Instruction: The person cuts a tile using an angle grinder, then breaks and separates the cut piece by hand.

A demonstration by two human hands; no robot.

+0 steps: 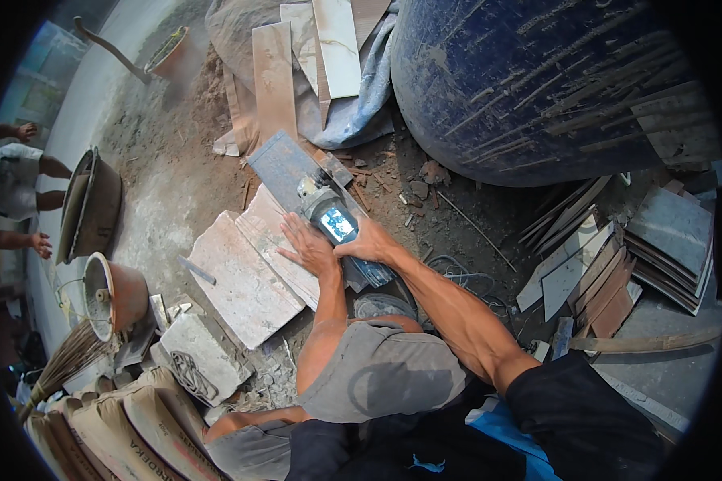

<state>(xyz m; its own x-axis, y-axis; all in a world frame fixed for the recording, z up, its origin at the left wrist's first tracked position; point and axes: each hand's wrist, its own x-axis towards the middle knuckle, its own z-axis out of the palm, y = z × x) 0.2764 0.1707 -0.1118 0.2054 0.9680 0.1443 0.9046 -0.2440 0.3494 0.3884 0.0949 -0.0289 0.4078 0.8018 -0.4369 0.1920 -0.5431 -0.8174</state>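
My right hand point(369, 242) is wrapped around the body of an angle grinder point(338, 225). The grinder's metal head points away from me, over a long grey tile strip point(279, 160). Dust hangs faintly around its far end, and the disc is hard to make out. Just left of the grinder, my left hand point(309, 247) lies with its fingers spread, at the strip's edge above the pale stone slabs point(245, 268). A small grey bar point(197, 271) rests on the slabs' left side. My bent knee point(321, 353) is close behind my hands.
A big blue drum point(529, 88) stands at far right. Stacked tile offcuts point(602, 276) lie to the right, others point(274, 76) on a sheet ahead. At left are a bucket point(128, 297), a black tub point(96, 208), cement bags point(144, 425) and another person point(16, 180). A cable point(465, 276) coils nearby.
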